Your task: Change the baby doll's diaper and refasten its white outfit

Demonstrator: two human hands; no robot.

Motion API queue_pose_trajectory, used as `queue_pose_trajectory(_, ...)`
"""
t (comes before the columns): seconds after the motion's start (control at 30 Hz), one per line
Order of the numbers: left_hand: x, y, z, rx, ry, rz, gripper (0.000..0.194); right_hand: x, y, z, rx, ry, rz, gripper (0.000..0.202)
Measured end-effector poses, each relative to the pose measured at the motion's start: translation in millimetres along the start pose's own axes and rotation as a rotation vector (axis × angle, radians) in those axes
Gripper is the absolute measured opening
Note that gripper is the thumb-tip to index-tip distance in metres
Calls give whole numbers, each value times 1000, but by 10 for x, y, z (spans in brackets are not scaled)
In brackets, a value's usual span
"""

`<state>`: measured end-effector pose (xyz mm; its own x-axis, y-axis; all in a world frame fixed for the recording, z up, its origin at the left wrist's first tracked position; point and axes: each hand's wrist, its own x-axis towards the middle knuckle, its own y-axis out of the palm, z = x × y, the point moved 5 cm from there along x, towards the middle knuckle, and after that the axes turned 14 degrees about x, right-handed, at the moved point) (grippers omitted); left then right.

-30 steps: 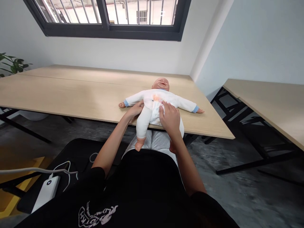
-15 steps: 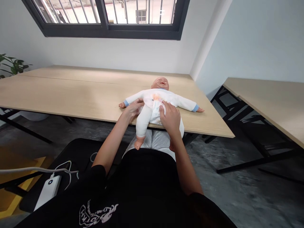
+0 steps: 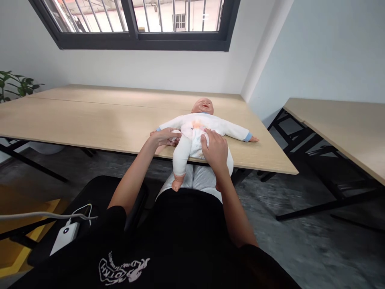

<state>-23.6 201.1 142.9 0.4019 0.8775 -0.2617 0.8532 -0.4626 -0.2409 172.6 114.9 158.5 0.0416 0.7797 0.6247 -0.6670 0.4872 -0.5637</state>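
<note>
A baby doll in a white suit with blue cuffs lies on its back at the front edge of the wooden table, arms spread, legs hanging over the edge. Around its hips is a white patterned diaper. My left hand, at the doll's hip on the left, has its fingers closed on a white edge of the diaper. My right hand rests on the diaper's front at the right, fingers spread and thumb apart.
A second wooden table stands at the right. Below left, a black chair carries a white power bank with cables. A plant is at the far left, and a window is in the wall behind.
My left hand has moved a little to the left, away from the doll's hip, with a white edge now showing between its fingers. My right hand has barely moved.
</note>
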Motion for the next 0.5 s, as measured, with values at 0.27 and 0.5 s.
queue_pose_trajectory(0.27,-51,-84,19,86,177,26,24,-2,-3,-1,4,-15,4,47)
queue_pose_trajectory(0.5,0,-193,92,126,117,-126,27,1,-1,-6,-1,-1,3,47)
